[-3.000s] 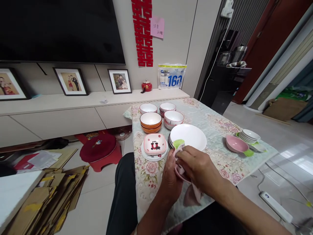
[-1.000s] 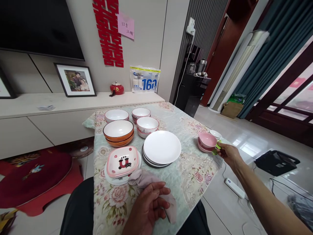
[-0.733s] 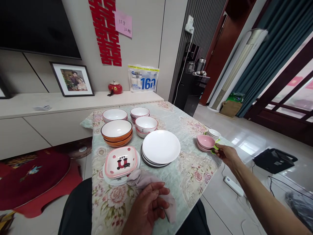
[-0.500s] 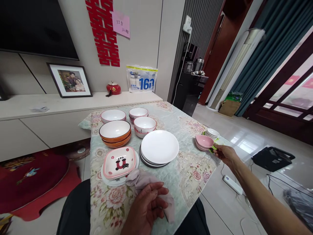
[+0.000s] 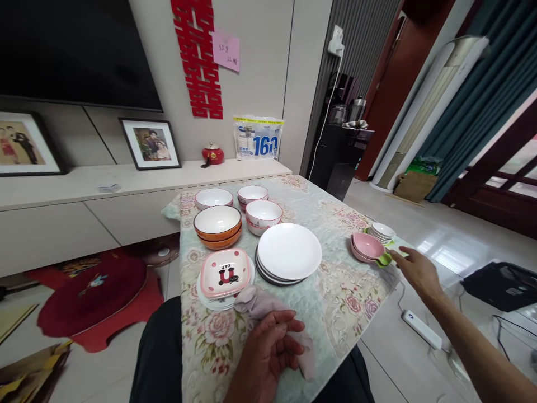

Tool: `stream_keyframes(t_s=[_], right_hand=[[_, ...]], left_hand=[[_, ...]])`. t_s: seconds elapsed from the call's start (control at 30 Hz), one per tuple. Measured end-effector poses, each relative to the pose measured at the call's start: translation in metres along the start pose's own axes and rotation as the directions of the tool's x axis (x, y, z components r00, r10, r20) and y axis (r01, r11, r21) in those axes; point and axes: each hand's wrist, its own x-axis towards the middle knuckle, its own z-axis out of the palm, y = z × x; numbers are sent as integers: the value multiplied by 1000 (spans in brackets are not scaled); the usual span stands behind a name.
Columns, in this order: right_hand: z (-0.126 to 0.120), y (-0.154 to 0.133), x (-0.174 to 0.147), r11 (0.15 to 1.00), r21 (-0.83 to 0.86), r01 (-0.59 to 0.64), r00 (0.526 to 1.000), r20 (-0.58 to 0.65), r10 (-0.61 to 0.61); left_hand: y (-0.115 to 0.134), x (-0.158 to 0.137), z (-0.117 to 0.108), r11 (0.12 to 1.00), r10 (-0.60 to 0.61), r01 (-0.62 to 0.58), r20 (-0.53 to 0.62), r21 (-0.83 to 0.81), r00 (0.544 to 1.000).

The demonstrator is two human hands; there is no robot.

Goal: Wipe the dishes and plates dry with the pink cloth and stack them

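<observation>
In the head view, the 2 pink bowls [image 5: 369, 246] sit nested near the right edge of the tablecloth [image 5: 302, 196], touching or just beside the white bowls [image 5: 383, 230]; which, I cannot tell. The right hand [image 5: 419, 273] is at their green handles [image 5: 384, 259], fingers extended and gripping nothing; whether the fingertips touch is unclear. A careless brush there could tip the pair or push it off the edge, since the handles point outward over hard tile. The left hand [image 5: 272, 352] lies palm up, fingers loosely curled, on the cloth [image 5: 260, 302]; dragging that cloth could shift the square dish [image 5: 225, 273] beside it. The tablecloth is floral and slightly rumpled, so bases may rock. Beyond stand a low cabinet [image 5: 50, 235], a TV [image 5: 75, 56] and a curtain [image 5: 470, 112]; a red stool [image 5: 96, 291] and a power strip [image 5: 422, 329] are on the floor.
</observation>
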Motion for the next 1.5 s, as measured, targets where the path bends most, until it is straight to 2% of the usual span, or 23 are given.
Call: stream_keyframes(t_s=[0.07, 0.17, 0.27, 0.33, 0.47, 0.63, 0.8, 0.93, 1.2, 1.5], right_hand=[[0, -9, -13, 998, -4, 67, 998, -16, -67], [17, -28, -43, 987, 65, 145, 979, 132, -153], [48, -49, -74, 965, 221, 143, 906, 363, -217], [70, -61, -88, 954, 275, 123, 858, 453, -241], [108, -75, -94, 939, 338, 69, 797, 547, -255], [131, -75, -87, 936, 353, -6, 776, 592, -218], [134, -75, -84, 940, 338, -42, 767, 614, -187], [131, -77, -83, 928, 352, -118, 750, 644, -149], [126, -79, -98, 833, 477, -279, 720, 678, -147], [93, -78, -131, 763, 535, -363, 712, 687, -143]], left_hand=[[1, -2, 1, 1000, 1, -1, 2, 7, 1000], [4, -4, 6, 1000, -5, 5, 28, 19, 1000], [11, -3, 16, 999, 25, -27, 63, 37, 998], [17, 1, 23, 998, 38, -42, 74, 50, 996], [25, 15, 31, 999, 28, -31, 89, 31, 996], [21, 29, 23, 1000, 7, -7, 113, 1, 994], [17, 30, 18, 1000, 3, -1, 123, -18, 992], [18, 30, 17, 999, 10, -6, 125, -32, 992], [19, 30, 19, 997, 56, -48, 145, -58, 988], [15, 22, 26, 972, 215, -190, 196, -141, 957]])
